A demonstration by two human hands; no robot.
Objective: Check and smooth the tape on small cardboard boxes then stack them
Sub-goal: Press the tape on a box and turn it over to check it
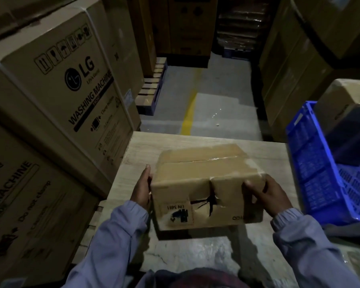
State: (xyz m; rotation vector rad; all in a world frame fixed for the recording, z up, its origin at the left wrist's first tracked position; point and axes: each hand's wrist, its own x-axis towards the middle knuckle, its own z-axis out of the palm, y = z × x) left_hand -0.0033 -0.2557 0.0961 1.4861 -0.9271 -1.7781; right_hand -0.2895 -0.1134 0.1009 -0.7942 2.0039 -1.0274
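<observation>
The small cardboard box [204, 183] sits over the middle of the table [141, 148], nearer its near edge than its far one. It is held between both hands so that its top and near face are turned up toward the person, which suits an inspection of the seal. Whether its base rests on the table or is lifted just clear of it cannot be told. The left hand [141, 190] lies flat against the box's left side, fingers straight, acting as a brace. The right hand [262, 196] wraps the near right corner, thumb on the near face and fingers curled round the side, so it does the real gripping. The tape [208, 157] runs glossy along the top seam and down the middle of the near face, where the cardboard looks creased and torn beside an upside-down label [178, 213]. That spot probably needs pressing flat before stacking. A blue crate [312, 163] stands just off the table's right edge, and large washing-machine cartons [60, 90] wall in the left side, leaving the table as the only working surface.
</observation>
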